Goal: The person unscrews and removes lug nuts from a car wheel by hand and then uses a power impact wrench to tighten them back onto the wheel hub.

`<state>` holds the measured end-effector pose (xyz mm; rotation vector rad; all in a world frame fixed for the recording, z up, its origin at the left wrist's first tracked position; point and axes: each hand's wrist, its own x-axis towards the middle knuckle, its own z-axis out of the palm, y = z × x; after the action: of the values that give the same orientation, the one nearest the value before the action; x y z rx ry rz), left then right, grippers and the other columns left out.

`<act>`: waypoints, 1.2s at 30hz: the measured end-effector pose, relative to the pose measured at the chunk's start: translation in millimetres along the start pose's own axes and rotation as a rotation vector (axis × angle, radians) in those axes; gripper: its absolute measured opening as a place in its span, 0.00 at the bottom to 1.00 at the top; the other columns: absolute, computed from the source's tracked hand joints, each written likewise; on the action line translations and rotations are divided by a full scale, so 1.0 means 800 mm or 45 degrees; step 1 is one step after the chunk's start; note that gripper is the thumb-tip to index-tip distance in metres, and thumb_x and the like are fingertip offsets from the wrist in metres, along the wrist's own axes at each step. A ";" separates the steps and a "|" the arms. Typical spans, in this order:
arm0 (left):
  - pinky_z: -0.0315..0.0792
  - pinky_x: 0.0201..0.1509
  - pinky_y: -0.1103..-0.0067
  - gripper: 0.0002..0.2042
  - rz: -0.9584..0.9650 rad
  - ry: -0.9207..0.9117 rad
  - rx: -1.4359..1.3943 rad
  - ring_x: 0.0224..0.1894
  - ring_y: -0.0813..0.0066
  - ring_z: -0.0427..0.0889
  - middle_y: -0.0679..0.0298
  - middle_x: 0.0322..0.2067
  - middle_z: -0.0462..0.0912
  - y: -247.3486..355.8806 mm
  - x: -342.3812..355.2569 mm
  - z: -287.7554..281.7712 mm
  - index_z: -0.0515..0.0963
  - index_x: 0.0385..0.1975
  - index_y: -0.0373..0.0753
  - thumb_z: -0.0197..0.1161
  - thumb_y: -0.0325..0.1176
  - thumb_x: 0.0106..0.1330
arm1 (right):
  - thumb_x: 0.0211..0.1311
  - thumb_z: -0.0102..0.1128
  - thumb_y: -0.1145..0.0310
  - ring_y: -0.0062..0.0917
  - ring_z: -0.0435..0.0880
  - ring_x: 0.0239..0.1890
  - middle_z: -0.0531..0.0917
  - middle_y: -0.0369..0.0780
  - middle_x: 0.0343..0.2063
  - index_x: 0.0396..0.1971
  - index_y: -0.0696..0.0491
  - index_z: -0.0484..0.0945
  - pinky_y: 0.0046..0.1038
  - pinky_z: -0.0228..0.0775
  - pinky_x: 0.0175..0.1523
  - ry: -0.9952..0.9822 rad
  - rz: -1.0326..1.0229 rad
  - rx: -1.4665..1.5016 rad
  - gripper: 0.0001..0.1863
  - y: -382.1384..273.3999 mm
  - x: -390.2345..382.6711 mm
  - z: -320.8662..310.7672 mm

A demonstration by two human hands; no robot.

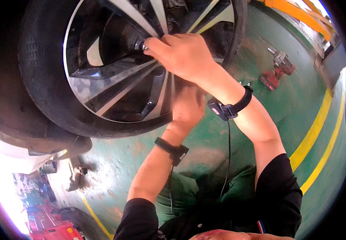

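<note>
A car wheel (113, 110) with a black tyre and black-and-silver spokes fills the upper left. My right hand (183, 54) reaches to its hub, fingers curled in, the fingertips beside a small shiny metal piece (143, 46) at the wheel's centre. What those fingers grip is hidden by the hand. Below it, my left hand (189, 105) is close to the lower right of the rim. It is smeared by motion and its fingers are bent; whether it holds anything does not show. Each wrist wears a black strap with a small device.
A red-and-black cordless impact wrench (277, 70) lies on the green floor to the right, near yellow lines (313, 130). An orange metal frame (301, 16) stands at the upper right. Red equipment (51, 224) is at the lower left. Cables hang from the wrist devices.
</note>
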<state>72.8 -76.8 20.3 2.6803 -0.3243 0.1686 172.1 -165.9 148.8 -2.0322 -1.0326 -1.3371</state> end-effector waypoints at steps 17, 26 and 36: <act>0.82 0.36 0.61 0.27 0.025 0.386 0.414 0.40 0.47 0.82 0.51 0.39 0.76 -0.025 0.050 0.068 0.70 0.40 0.38 0.73 0.54 0.59 | 0.67 0.67 0.78 0.10 0.68 0.17 0.75 0.32 0.15 0.35 0.58 0.80 0.19 0.60 0.22 0.665 0.676 0.309 0.03 0.132 -0.077 -0.052; 0.81 0.31 0.60 0.31 0.050 0.430 0.550 0.34 0.47 0.83 0.51 0.35 0.75 -0.035 0.064 0.070 0.69 0.38 0.36 0.72 0.60 0.60 | 0.66 0.67 0.77 0.10 0.70 0.18 0.76 0.33 0.15 0.32 0.58 0.81 0.20 0.62 0.23 0.632 0.938 0.309 0.03 0.165 -0.117 -0.039; 0.81 0.34 0.58 0.32 -0.057 0.474 0.522 0.38 0.43 0.82 0.45 0.42 0.76 -0.019 0.089 0.078 0.68 0.41 0.33 0.68 0.60 0.63 | 0.69 0.66 0.74 0.16 0.70 0.17 0.75 0.36 0.18 0.59 0.53 0.67 0.23 0.62 0.24 0.161 0.833 0.470 0.23 0.178 -0.144 -0.051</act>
<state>149.4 -104.9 -30.2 2.9664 -0.1206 0.7842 238.0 -317.4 60.0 -1.7520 -0.4435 -0.8407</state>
